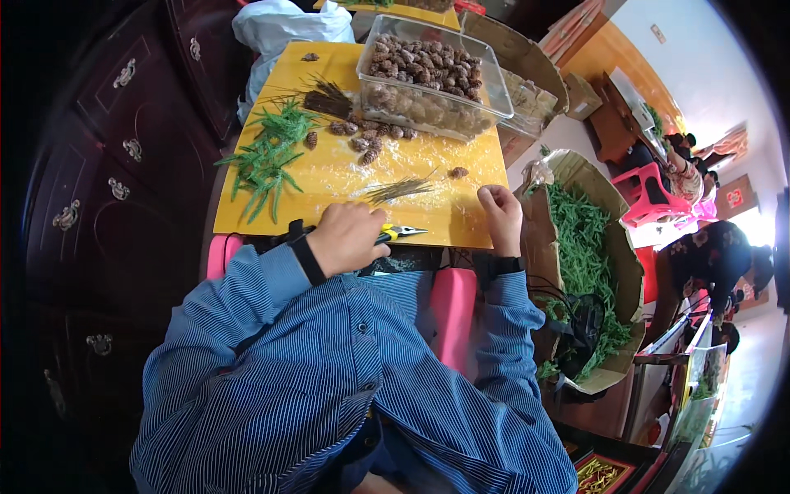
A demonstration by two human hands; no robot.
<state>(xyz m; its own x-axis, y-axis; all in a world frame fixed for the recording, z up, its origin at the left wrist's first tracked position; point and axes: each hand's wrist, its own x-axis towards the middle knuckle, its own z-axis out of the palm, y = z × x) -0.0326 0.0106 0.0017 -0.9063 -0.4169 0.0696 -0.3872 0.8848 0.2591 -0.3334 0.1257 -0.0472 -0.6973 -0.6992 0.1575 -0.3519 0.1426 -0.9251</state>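
The person's left hand, with its back turned up, was closed around the long-nosed pliers with yellow and black handles at the near edge of the yellow flat tabletop; most of the handles was hidden under the palm, while the metal nose showed, pointing to the right. The right hand was at the right near corner, its fingers curled and the thumb pressed against them, but I could not tell whether something thin was pinched between. Between the hands and a little farther lay a loose bundle of thin brownish wires, whose left end was hard to separate into single pieces, and near it one small brown pine cone. Behind were more cones in a loose group, in front of the clear rectangular plastic box, whose cloudy wall blurred the lower cones inside. At left, green feathery sprigs overlapped one another. On the right, a brown cardboard box held more greenery, partly covered by a black bag. Farther right, a bending person in dark clothes was too much distorted to make out the hands
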